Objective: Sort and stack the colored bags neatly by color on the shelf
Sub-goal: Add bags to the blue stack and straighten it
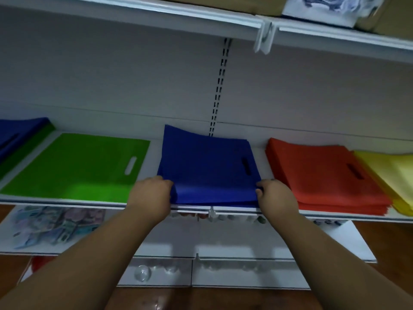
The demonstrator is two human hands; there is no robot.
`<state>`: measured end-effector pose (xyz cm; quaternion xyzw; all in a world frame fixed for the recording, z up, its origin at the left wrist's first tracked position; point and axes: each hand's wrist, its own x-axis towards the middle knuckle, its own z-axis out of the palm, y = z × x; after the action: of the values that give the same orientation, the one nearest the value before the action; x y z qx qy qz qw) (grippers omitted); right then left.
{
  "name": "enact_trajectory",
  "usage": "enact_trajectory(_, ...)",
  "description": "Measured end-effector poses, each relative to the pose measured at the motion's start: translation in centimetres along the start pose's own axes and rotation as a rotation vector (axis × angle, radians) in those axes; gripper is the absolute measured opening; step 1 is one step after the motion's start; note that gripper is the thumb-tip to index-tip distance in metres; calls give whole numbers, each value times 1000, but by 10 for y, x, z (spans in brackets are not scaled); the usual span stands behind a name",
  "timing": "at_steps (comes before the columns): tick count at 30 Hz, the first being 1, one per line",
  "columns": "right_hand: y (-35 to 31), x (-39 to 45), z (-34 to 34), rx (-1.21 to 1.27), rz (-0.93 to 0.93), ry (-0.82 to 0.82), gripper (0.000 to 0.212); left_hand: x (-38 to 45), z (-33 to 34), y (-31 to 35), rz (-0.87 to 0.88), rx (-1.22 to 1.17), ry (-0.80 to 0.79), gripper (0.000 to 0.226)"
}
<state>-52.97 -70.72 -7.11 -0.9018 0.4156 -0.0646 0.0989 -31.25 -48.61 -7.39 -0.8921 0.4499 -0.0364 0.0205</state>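
Both hands on blue stack (207, 168), mid-shelf (67, 201). Left hand (152, 198) grips the near-left corner, fingers curled over the edge; right hand (276, 199) pinches the near-right corner. Stack runs straight away from the hands toward the back wall, slightly skewed, far-left corner lifted. Handle slot lies nearer the right hand. Green bag (76, 166) beyond the left hand, red stack (324, 175) just beyond the right. Likely next: square the stack to the shelf edge.
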Motion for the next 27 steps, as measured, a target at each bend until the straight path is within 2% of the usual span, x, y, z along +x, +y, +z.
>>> enact_trajectory(2,3,5,2,-55,11,-43,23,3,4,3,2,30,-8,34)
enact_trajectory(5,-1,10,-3,-103,35,-68,16,6,6,2,-10,29,66,37)
enact_trajectory(9,-21,8,-4,-40,-24,-34,24,-2,8,-2,-34,-93,176,30)
enact_trajectory(13,-71,8,3,55,-158,1,30,-28,13,-15,-43,-202,269,22)
enact_trajectory(19,-201,3,21,180,-378,0,23,-66,15,-100,-150,-306,272,32)
enact_trajectory(27,-432,-21,70,264,-655,-91,33,-131,21,-303,-425,-423,249,43)
